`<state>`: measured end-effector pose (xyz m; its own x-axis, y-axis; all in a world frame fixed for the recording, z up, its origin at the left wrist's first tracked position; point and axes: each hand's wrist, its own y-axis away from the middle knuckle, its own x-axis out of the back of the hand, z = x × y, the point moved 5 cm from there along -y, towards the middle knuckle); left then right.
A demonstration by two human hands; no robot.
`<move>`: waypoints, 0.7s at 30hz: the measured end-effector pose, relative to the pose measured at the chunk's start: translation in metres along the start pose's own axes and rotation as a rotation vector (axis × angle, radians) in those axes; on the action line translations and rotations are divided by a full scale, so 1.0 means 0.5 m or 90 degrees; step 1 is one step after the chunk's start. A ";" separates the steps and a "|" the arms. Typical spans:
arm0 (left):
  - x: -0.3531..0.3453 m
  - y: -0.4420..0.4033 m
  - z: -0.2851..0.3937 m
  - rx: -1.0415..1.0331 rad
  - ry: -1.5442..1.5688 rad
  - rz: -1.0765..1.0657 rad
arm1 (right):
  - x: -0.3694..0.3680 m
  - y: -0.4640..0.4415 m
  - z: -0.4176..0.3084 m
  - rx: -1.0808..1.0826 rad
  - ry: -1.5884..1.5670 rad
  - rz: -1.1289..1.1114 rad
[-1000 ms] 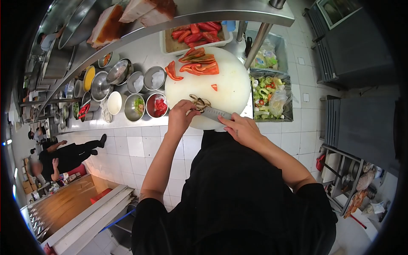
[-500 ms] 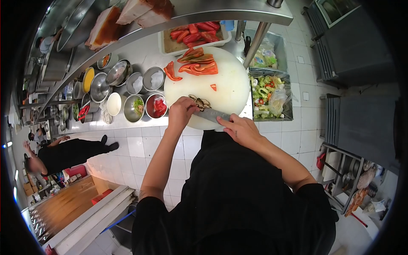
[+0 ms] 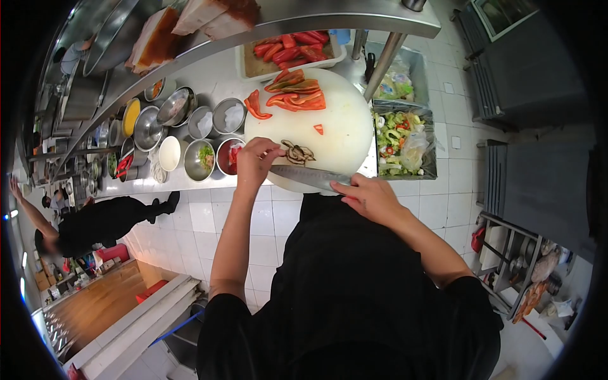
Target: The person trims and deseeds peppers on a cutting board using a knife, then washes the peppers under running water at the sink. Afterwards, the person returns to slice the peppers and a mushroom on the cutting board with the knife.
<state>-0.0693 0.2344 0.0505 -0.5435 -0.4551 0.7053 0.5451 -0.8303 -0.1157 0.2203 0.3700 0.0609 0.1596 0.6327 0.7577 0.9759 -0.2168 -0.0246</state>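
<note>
My right hand is closed around the handle of a kitchen knife, whose broad blade points left over the near edge of the round white cutting board. Just beyond the blade lies a small pile of dark-edged slices that look like mushroom. At the pile's left side is my left hand, thumb and fingers pinched together; whatever may be between them is too small to make out. Flattened red pepper pieces rest on the board's far part, with a small red scrap nearer the middle.
Whole red peppers fill a white tray behind the board. Several metal bowls stand left, one with chopped green and pink food. A bin of vegetable scraps is right. A steel shelf crosses overhead. Another person is far left.
My left hand has shifted left, away from the slices. The knife has moved slightly down and turned, leaving more of the pile in view. The other person's arm has stretched out.
</note>
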 end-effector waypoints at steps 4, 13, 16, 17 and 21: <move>0.011 -0.026 -0.040 -0.022 0.085 -0.014 | 0.083 0.064 0.030 -0.090 -0.079 0.009; -0.070 -0.046 0.031 -0.330 -0.098 -0.302 | 0.057 0.100 0.064 -0.256 -0.084 0.077; -0.086 -0.054 0.013 -0.374 -0.057 -0.351 | -0.005 0.078 -0.005 -0.277 -0.023 0.117; -0.089 -0.058 0.013 -0.403 -0.050 -0.367 | -0.025 0.075 -0.032 -0.302 -0.018 0.139; -0.081 -0.064 0.021 -0.442 0.027 -0.384 | -0.118 0.074 -0.147 -0.464 0.009 0.180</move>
<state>-0.0580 0.2826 0.0329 -0.6416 0.1179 0.7579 -0.3370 -0.9309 -0.1405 0.2359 0.2702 0.0631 0.3809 0.4721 0.7950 0.5535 -0.8051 0.2129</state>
